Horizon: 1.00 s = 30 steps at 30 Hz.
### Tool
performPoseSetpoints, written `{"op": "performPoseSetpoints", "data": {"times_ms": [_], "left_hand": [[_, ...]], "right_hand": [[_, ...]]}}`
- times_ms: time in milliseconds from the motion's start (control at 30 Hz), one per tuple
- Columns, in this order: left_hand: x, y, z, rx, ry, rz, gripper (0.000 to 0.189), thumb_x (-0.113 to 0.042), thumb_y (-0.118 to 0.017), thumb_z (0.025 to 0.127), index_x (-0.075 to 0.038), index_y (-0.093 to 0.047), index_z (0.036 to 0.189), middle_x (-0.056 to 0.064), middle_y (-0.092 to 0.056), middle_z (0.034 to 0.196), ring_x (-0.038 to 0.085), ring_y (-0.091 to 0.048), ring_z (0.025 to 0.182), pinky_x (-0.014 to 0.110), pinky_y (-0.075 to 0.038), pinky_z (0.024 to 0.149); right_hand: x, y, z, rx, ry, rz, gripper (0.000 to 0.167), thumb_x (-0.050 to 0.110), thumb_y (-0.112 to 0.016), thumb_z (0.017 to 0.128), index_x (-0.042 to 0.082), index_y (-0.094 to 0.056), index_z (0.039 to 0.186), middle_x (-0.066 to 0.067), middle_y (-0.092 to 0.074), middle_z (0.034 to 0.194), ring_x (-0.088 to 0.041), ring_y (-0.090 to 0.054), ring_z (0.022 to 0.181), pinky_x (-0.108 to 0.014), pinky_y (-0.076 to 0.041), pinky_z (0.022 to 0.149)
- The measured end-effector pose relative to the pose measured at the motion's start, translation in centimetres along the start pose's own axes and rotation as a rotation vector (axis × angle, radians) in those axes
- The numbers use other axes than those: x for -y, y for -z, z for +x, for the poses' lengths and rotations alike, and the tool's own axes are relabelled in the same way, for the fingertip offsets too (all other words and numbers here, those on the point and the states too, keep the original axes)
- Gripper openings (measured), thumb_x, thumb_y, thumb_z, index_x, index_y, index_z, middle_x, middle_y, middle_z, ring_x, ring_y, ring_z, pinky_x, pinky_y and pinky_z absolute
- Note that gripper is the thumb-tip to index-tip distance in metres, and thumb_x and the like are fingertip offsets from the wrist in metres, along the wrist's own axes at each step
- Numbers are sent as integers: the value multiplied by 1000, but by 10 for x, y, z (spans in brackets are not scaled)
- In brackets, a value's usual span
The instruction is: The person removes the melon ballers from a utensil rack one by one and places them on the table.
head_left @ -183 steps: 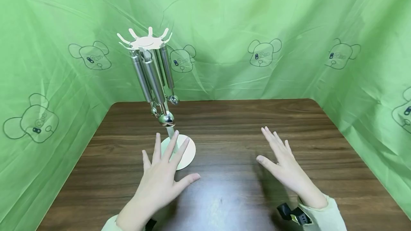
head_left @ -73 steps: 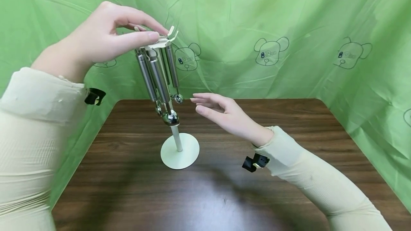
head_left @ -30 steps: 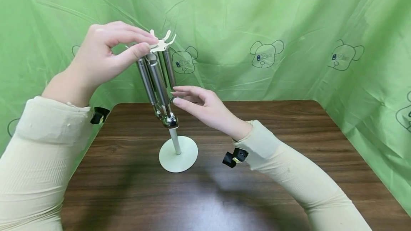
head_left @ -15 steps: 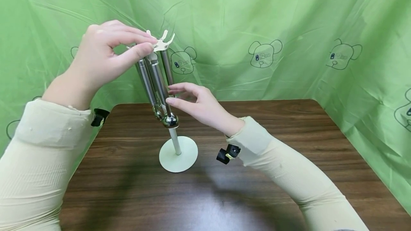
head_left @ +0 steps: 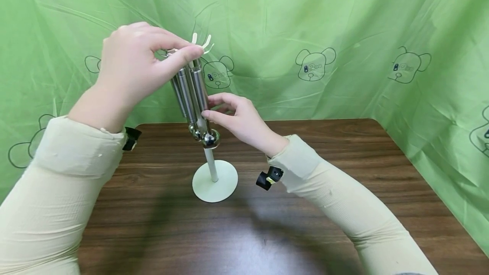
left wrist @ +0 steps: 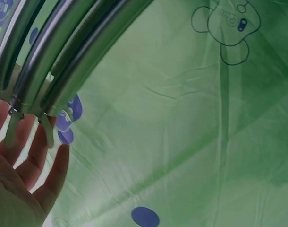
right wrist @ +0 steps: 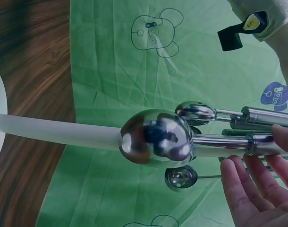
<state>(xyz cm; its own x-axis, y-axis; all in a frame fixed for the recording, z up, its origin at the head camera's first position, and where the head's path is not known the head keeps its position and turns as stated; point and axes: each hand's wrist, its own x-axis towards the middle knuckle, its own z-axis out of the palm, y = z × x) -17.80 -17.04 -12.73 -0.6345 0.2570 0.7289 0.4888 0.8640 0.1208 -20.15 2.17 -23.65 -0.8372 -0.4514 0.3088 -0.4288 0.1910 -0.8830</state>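
Head view: the stand (head_left: 211,164) had turned under the left hand's (head_left: 131,60) curled pinch, bringing a ladle (head_left: 200,90) at its right into the right hand's (head_left: 242,118) half-closed grip.

Stands upright on the table (head_left: 313,198) as a white round-based rack (head_left: 211,164), hung with shiny steel utensils (head_left: 199,86) with rounded ends down.

Glare on tabletop (head_left: 259,232), dim wrist views

Utensils (head_left: 200,86) on rack (head_left: 223,186); rack on table (head_left: 305,207); curtain (head_left: 259,20) behind.
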Motion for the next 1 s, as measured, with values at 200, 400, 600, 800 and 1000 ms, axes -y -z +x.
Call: {"op": "performPoseSetpoints", "data": {"times_ms": [200, 400, 600, 800, 1000], "left_hand": [[-9, 0, 5, 79, 83, 110, 43, -62, -56, 92, -28, -79, 106, 4, -77, 107, 30, -67, 94, 42, -37, 56], [-17, 2, 10, 155, 164, 199, 53, -71, -46, 92, -32, -75, 113, 8, -76, 107, 31, -63, 89, 40, -31, 52], [-22, 3, 12, 200, 222, 258, 60, -76, -40, 90, -34, -73, 117, 7, -75, 112, 32, -63, 92, 41, -33, 53], [-24, 3, 12, 199, 226, 261, 60, -76, -39, 90, -35, -73, 117, 8, -75, 113, 32, -63, 91, 41, -33, 52], [-20, 1, 9, 158, 187, 244, 56, -72, -41, 92, -33, -75, 114, 6, -74, 115, 31, -64, 101, 46, -40, 56]], "right_hand": [[-3, 0, 4, -6, 28, 75, 33, 15, -69, 93, 6, -66, 124, -7, -71, 114, -18, -68, 91, -28, -57, 85], [-5, 1, 6, -7, 42, 129, 36, 10, -69, 92, 2, -63, 127, -13, -70, 114, -22, -69, 92, -37, -59, 86], [-4, 1, 7, -7, 38, 131, 37, 10, -68, 93, 2, -62, 128, -14, -69, 112, -22, -69, 90, -35, -60, 84], [-3, 1, 7, 3, 39, 135, 34, 10, -68, 93, 3, -63, 126, -12, -69, 113, -20, -69, 88, -33, -60, 81], [-3, 3, 6, -8, 49, 147, 33, 10, -69, 92, 3, -64, 124, -11, -70, 113, -19, -68, 87, -38, -60, 81]]}}
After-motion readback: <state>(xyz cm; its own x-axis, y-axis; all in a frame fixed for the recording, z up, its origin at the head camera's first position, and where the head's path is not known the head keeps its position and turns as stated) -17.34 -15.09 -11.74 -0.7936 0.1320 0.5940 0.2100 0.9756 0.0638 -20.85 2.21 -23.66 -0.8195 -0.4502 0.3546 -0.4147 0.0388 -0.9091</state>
